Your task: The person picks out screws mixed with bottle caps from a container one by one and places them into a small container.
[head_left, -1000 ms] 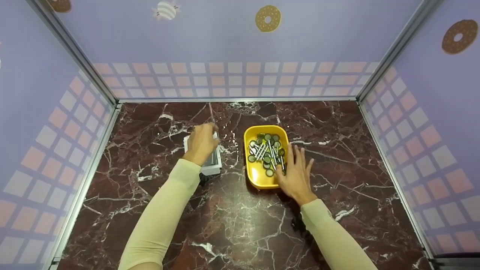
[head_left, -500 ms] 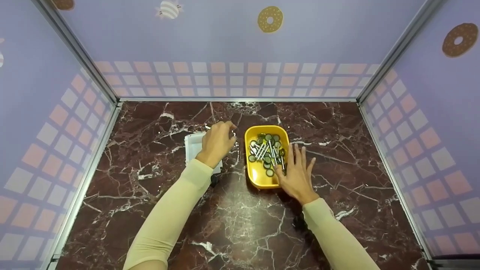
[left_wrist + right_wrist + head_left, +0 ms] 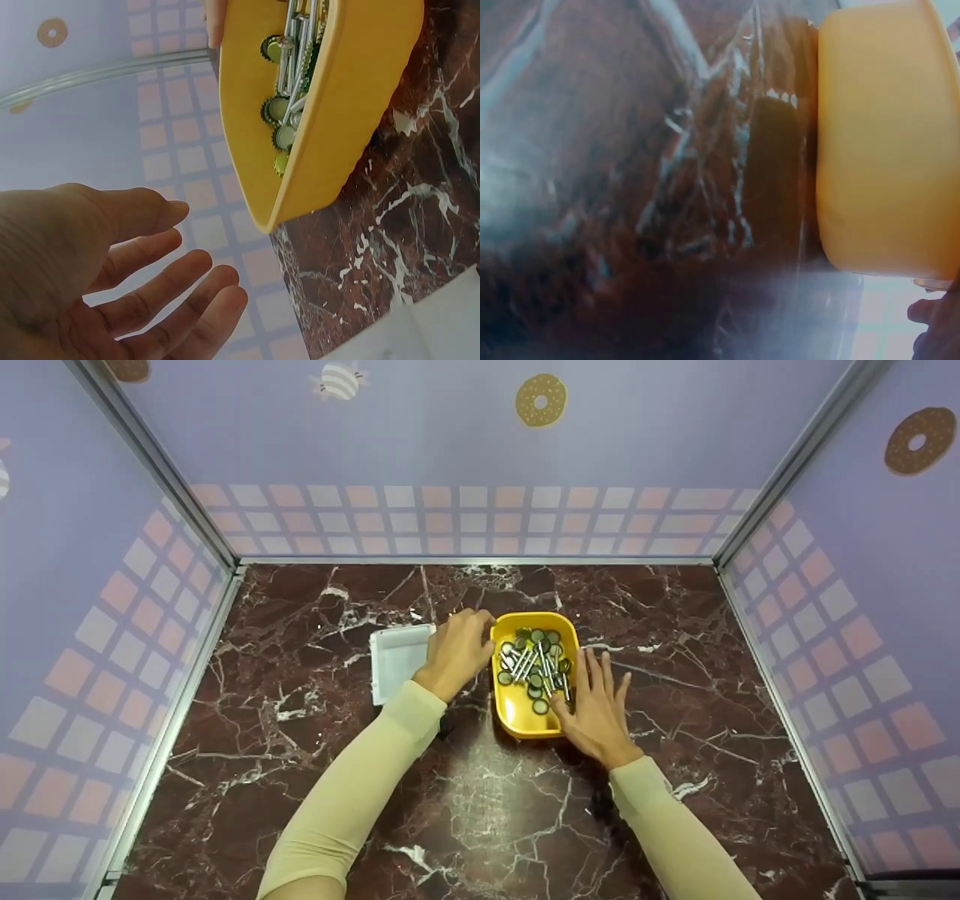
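A yellow plastic bin [image 3: 517, 718] holds green crimped bottle caps [image 3: 540, 706] and silver screws [image 3: 525, 664] heaped together. My left hand [image 3: 459, 649] hovers by the bin's left rim, between it and a shallow white tray [image 3: 381, 675]. In the left wrist view that hand [image 3: 150, 277] shows nothing in its loosely bent fingers, with a gap to the bin's corner. My right hand [image 3: 596, 712] rests along the bin's right side, fingers extended and thumb over the rim. The right wrist view shows the bin's outer wall [image 3: 889, 142] and fingertips at the edge.
The bin and tray stand on a dark red marbled tabletop [image 3: 487, 817]. Purple panels with a checkered band [image 3: 472, 519] enclose the back and both sides, with metal rails [image 3: 472, 560] along their lower edges.
My left hand has moved right from over the white tray to the yellow bin's left edge, uncovering more of the tray. The right hand has stayed at the bin.
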The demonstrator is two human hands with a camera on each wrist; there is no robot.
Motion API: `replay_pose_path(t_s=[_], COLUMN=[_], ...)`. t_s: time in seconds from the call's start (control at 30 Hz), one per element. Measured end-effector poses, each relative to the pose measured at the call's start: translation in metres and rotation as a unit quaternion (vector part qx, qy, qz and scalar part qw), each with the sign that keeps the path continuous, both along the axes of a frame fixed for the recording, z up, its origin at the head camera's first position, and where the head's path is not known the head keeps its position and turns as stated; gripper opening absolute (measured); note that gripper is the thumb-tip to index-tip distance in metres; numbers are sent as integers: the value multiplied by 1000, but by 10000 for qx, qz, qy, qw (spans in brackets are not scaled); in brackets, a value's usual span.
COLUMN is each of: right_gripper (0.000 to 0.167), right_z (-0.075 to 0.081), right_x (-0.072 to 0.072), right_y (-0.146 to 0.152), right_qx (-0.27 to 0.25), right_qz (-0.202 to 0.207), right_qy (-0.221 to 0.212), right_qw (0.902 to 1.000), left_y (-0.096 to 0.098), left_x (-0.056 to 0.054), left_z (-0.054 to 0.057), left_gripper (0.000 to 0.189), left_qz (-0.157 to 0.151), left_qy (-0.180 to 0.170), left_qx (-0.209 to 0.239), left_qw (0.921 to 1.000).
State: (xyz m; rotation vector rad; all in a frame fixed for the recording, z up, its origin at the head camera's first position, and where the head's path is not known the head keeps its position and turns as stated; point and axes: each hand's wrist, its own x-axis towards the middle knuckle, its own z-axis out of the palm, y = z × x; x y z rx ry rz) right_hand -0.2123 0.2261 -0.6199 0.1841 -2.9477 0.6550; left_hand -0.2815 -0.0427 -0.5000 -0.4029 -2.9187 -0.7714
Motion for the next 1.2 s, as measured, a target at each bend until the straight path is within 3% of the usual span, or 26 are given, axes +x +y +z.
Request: replay_pose_path(t_s=[0.37,0.67,0.9,1.2], right_gripper=[94,93,94,95], right_z=[-3,-5,-7,-7], right_x=[-1,-1,-1,-1], right_y=[-1,-1,-1,-1], right_qx=[-180,-264,-298,-327], right_qz=[-77,-124,-131,-132], right_qy=[-40,30,10,68], right_qw=[9998,9996,9995,9994], left_y=[26,50,67,86], left_x=[-5,-8,-10,-15], left_z=[3,4,-5,-20], left_gripper=[35,44,44,39], left_qz=[-365,-544,-623,-725], left_qy=[-26,-439,-679,-533], left_qx=[-480,-775,-871,-1565], left_qw=[9982,9945,9919,9836])
